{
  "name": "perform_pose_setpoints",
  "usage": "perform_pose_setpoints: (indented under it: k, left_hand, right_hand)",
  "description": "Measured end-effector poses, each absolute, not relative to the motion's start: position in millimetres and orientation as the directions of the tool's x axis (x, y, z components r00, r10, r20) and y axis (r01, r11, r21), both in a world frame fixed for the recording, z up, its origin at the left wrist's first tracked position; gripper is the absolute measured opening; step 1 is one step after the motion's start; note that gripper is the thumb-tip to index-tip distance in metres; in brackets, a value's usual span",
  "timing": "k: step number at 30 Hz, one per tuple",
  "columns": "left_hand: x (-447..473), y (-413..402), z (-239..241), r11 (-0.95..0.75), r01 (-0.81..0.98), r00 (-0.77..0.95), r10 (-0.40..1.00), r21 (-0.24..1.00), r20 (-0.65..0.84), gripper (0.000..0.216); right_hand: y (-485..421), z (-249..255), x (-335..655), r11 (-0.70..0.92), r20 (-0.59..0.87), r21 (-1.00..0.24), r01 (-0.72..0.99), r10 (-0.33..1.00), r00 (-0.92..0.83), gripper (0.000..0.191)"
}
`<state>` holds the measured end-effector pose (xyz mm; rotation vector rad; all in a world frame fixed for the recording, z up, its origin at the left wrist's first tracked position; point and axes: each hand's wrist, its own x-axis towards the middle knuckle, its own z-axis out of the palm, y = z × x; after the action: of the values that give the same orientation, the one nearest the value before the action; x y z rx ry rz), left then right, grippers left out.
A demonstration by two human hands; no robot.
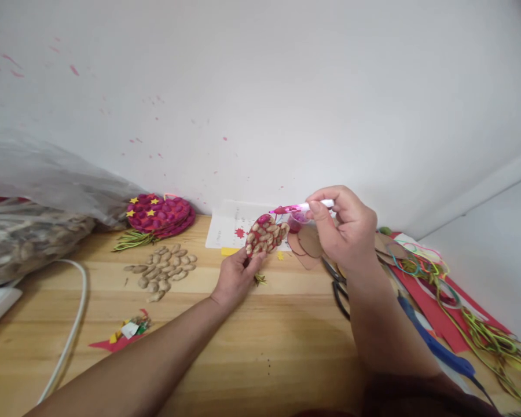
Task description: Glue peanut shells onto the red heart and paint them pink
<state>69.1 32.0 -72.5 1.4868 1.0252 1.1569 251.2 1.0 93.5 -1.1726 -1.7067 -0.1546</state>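
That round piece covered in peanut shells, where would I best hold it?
Probably by its lower edge, coming from below, as the left hand does. The peanut-shell disc is thin and held tilted up, so a pinch on the rim suits it. Its top is pink where the brush in the right hand points; best keep off that.

Both bare forearms reach forward from the bottom edge. The left arm (156, 353) runs low, up and to the right. The left grip (235, 277) lies palm-down, fingertips pinched shut at its far end. The right arm (382, 330) rises more steeply. The right grip (342, 231) sits higher, fingers curled closed, thumb pressed to forefinger, its back toward the camera.
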Motion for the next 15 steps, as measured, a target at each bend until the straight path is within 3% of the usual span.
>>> perform_pose_setpoints:
  k: [5, 15]
  left_hand:
    - [70.3, 31.6, -70.3, -0.203, -0.038, 0.183, 0.961, 0.978, 0.207, 0.031]
    - [71.2, 29.8, -66.9, -0.205, -0.109, 0.193, 0.955, 0.973, 0.223, 0.036]
  right_hand:
    - [7.2, 86.6, 254.7, 0.536, 0.722, -0.543, 0.647, 0.691, 0.033, 0.017]
    - [9.7, 87.1, 252.5, 0.572, 0.714, -0.605, 0.553, 0.698, 0.060, 0.018]
